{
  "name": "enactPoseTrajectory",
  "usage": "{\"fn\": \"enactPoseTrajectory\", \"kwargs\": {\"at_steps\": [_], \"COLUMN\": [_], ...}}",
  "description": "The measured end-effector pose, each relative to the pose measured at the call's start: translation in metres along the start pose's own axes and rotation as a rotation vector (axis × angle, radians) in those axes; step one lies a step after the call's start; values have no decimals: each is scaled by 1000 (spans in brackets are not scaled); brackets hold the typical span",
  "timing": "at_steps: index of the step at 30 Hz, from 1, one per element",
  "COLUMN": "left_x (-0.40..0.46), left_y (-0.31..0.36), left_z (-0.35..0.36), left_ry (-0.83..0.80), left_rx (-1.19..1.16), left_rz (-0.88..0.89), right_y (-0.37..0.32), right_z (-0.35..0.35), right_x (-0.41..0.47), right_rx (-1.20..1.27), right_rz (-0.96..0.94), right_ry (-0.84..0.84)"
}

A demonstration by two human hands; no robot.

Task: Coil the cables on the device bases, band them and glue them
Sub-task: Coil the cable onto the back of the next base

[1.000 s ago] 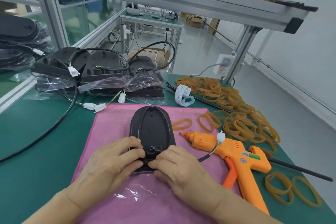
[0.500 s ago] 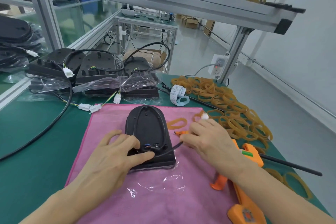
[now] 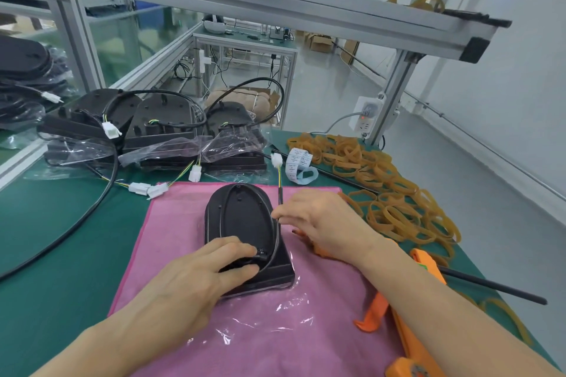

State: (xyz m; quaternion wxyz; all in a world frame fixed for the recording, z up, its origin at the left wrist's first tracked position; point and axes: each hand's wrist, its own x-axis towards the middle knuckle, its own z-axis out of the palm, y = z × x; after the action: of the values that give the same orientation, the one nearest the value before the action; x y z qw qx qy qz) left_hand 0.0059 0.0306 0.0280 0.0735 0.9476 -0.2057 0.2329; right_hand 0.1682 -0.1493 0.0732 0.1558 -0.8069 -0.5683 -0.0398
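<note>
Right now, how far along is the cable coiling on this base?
Early. The left hand presses the cable's root on the device base; the right hand pinches the black cable, laid along one side only. No rubber band is on it, and the glue gun lies unused.

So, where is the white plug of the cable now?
In the head view the white plug is past the far right edge of the black base, above the right hand and beside the paper labels.
</note>
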Motion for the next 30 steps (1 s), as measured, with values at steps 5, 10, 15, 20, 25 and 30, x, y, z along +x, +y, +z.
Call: {"fn": "enactPoseTrajectory", "kwargs": {"at_steps": [5,10,15,20,25,30], "left_x": [0,11,19,22,26,33], "left_y": [2,8,18,25,6,12], "left_z": [-3,7,20,21,7,23], "left_ry": [-86,20,92,58,-3,-134], "left_rx": [-14,69,208,192,-75,-50], "left_rz": [-6,-2,-26,-46,-92,-68], "right_y": [4,12,17,18,17,23], "right_z": [13,23,31,30,28,31], "right_x": [8,4,2,13,16,12], "right_rx": [122,354,685,786,756,644], "right_rz": [98,211,382,446,401,347], "right_ry": [-62,10,58,-20,-73,-33]}}
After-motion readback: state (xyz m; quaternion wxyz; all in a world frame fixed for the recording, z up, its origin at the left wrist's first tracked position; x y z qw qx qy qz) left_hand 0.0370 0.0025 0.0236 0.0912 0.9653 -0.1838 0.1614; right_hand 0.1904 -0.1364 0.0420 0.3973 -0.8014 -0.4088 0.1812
